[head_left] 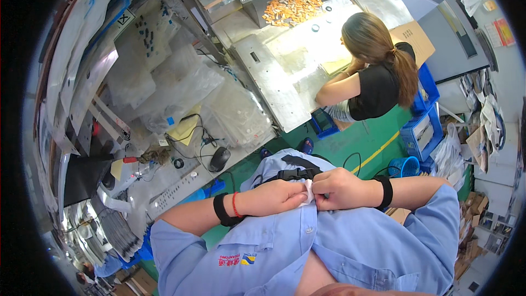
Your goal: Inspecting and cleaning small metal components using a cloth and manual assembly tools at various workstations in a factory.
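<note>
My left hand (282, 195) and my right hand (343, 188) meet in front of my blue shirt (285, 241), fingers closed. Pinched between them is a small crumpled white piece (309, 191), like tissue or thin cloth; its exact kind does not show. Just beyond my hands, a black strap with a buckle (290, 175) lies across my waist. Each wrist wears a black band, and a red cord circles the left one as well.
At left, a cluttered bench carries clear plastic bags (230, 112), a black mouse (220, 159), cables and a keyboard (174, 196). Ahead, a person in black (381, 90) leans at a metal table (274, 79) with piled orange-and-grey parts (293, 8). Blue crates (421, 134) and a blue basket (404, 166) stand right.
</note>
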